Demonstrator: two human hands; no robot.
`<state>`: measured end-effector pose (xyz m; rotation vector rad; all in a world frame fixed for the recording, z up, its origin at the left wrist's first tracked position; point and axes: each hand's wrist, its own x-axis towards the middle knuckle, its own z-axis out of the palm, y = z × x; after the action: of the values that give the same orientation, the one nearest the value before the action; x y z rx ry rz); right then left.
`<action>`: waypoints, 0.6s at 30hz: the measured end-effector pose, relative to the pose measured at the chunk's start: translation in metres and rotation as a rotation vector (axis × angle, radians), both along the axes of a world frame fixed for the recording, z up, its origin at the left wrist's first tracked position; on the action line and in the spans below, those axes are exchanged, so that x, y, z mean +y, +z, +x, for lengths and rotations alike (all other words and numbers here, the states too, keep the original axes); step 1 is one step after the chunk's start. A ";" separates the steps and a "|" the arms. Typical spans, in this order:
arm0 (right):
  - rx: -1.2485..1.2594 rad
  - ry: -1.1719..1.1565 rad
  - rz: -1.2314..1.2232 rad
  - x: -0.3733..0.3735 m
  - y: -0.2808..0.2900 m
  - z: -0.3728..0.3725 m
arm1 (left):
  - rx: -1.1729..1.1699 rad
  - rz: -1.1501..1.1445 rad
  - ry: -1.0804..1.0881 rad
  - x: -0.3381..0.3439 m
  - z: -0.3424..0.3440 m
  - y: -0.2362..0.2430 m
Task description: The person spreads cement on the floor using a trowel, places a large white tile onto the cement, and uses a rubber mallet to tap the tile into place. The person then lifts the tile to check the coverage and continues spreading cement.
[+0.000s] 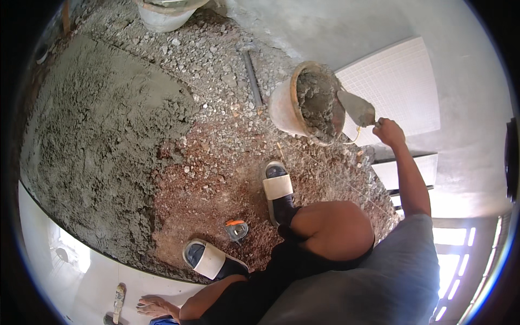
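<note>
Masonry trowel (356, 108) sits in the right hand (390, 132), to the right of the mortar bucket (283, 109), its mortar-smeared, leaf-shaped blade reaching toward the rim. The right grip is closed around the handle, fingers curled, and the blade tip overlaps the edge of the wet mortar (318, 100) filling the bucket; whether the tip touches it I cannot tell. A thin wire bail (355, 136) with a yellowish section curves out just below the blade.

The left hand (155, 307) lies low in the view, its grip bare with fingers spread, over the white tile floor (95, 284). Just left of it lies a hand tool (119, 299) with a pale, spattered handle and a dark head, its exact kind hard to tell.

Between the hands, 2 white-strapped slide sandals (210, 262) stand on reddish, stony soil (189, 203). A grey and orange tape measure (236, 230) lies between them. On the left, a broad mortar layer (100, 119) covers the ground, bordered below by the tile floor. Farther up, grey gravel (208, 46) carries a dark pipe (252, 78), and another bucket (165, 20) stands at the top edge. Behind the trowel, a white gridded panel (401, 81) leans against the grey wall (374, 24)
</note>
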<state>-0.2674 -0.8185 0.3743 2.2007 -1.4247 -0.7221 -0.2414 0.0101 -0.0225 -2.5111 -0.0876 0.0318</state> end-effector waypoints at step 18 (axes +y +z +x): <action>-0.737 0.062 0.487 -0.024 -0.082 -0.016 | -0.140 -0.085 0.356 0.023 0.017 -0.019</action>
<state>-0.2832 -0.8427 0.2923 3.0881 -1.6029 -0.2363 -0.2244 0.0336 -0.0412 -2.5481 -0.6006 0.0041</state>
